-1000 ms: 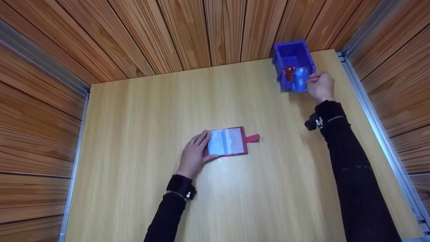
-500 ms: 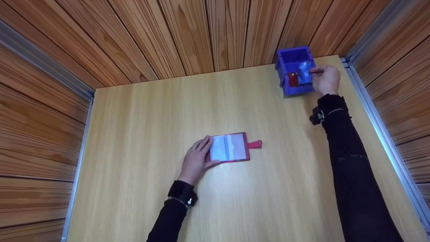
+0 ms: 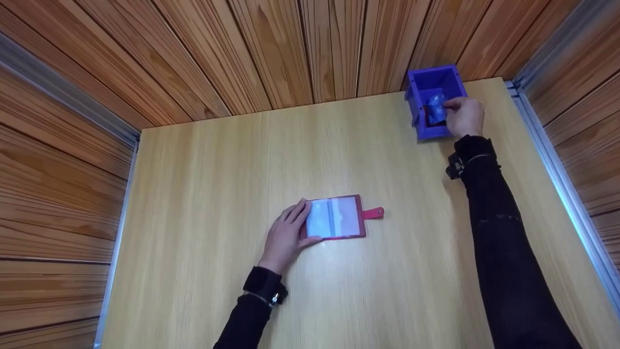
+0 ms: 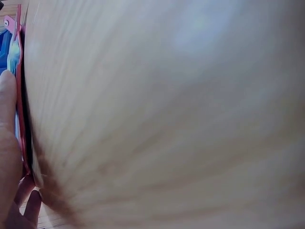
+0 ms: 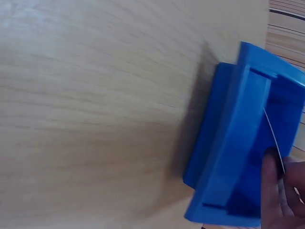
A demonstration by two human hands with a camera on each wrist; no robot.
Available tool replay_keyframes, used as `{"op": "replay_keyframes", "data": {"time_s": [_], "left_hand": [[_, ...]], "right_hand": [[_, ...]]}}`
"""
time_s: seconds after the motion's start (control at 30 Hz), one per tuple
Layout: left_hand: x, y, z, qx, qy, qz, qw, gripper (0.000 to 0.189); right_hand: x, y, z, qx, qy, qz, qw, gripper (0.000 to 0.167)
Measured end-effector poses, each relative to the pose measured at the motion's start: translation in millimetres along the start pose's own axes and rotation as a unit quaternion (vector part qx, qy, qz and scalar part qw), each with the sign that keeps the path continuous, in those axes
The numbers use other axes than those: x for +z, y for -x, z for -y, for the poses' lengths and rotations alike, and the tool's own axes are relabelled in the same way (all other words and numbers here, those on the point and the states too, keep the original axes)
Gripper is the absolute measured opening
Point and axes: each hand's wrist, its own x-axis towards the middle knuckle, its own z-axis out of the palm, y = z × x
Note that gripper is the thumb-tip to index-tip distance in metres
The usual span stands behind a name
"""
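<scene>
In the head view, an open red card holder (image 3: 346, 217) with clear sleeves lies on the table. My left hand (image 3: 286, 235) grips its left end, thumb along the near edge; in the left wrist view the thumb (image 4: 8, 100) presses on the holder (image 4: 20, 95). At the back right stands a purple bin (image 3: 419, 121), which looks blue in the right wrist view. Over its opening my right hand (image 3: 466, 116) pinches a blue card (image 3: 436, 108) with white print, seen edge-on in the right wrist view. Something red (image 3: 426, 115) shows behind the card, mostly covered.
The light wooden table (image 3: 208, 194) meets a wood-plank wall (image 3: 271, 53) at the back, close behind the bin. Metal rails (image 3: 557, 160) run along the side edges. A strap with a snap (image 3: 374, 213) sticks out from the holder's right side.
My right hand has carried the blue card from the bin's front rim into its opening, then lower. The left hand stays on the card holder. The head view has shifted slightly.
</scene>
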Motion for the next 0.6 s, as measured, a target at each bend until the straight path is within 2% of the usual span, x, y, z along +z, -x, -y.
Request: {"op": "replay_keyframes", "data": {"time_s": [0.23, 0.5, 0.6], "left_hand": [[-1.2, -2.0, -4.1, -0.002, -0.001, 0.011, 0.9999, 0.094], [-3.7, -1.3, -2.0, -0.008, 0.0, 0.019, 0.9998, 0.094], [-2.3, 0.0, -1.1, -0.01, 0.004, 0.017, 0.9998, 0.094]], "right_hand": [[8, -2.6, -11, -0.05, 0.042, 0.0, 0.9979, 0.035], [18, -5.9, -14, -0.051, 0.12, 0.052, 0.9901, 0.041], [22, -7.7, -15, -0.067, 0.145, 0.062, 0.9853, 0.039]]}}
